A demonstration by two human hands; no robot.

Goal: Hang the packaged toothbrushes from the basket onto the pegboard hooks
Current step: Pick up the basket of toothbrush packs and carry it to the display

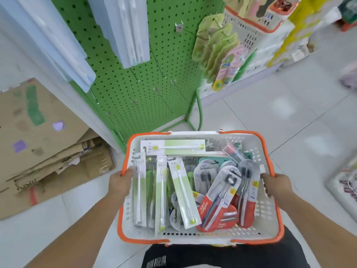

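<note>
I hold a white basket with an orange rim in front of me. My left hand grips its left edge and my right hand grips its right edge. Inside lie several packaged toothbrushes: green-and-white packs on the left, red Colgate packs on the right. The green pegboard stands just beyond the basket. Several of its metal hooks are bare. Pale blue packs hang at its top, green and pink packs at its right.
Flattened cardboard boxes lie on the floor at the left. Another white and orange basket sits on stacked goods at the upper right. A white tiled floor spreads to the right, with goods at its far right edge.
</note>
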